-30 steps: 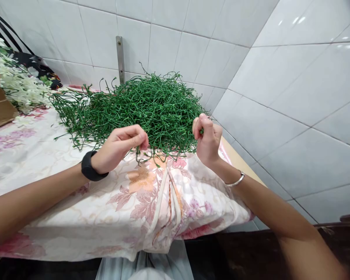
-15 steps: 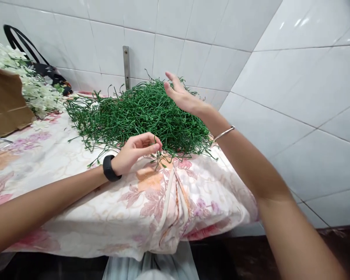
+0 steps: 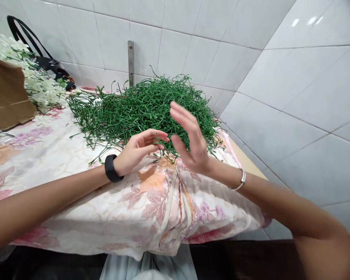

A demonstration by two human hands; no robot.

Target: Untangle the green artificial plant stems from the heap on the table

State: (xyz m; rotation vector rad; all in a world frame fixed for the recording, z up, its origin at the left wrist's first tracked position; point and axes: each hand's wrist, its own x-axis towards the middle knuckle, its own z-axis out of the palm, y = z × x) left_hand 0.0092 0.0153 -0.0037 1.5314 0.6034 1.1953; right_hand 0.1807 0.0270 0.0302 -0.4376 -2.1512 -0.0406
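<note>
A large tangled heap of thin green artificial stems (image 3: 163, 105) lies on the flower-patterned tablecloth (image 3: 84, 202). My left hand (image 3: 137, 151), with a black band at the wrist, rests at the heap's front edge. Its thumb and fingers curl loosely round a thin green stem (image 3: 157, 137), part of which shows in front of the index finger; the grip itself is partly hidden. Close to its right, my right hand (image 3: 192, 142) is raised in front of the heap, fingers stretched and thumb apart, holding nothing. A silvery bangle circles that wrist.
White artificial flowers (image 3: 45, 91) and a brown cardboard piece (image 3: 7, 95) stand at the left, with a black-handled bag (image 3: 51, 68) behind. A metal strip (image 3: 130, 62) is fixed to the tiled wall (image 3: 306, 89), which closes in behind and at the right.
My right hand has come down and toward me from above the heap, ending beside my left hand. My left hand's index finger has lifted slightly from the thumb. The view has shifted a little.
</note>
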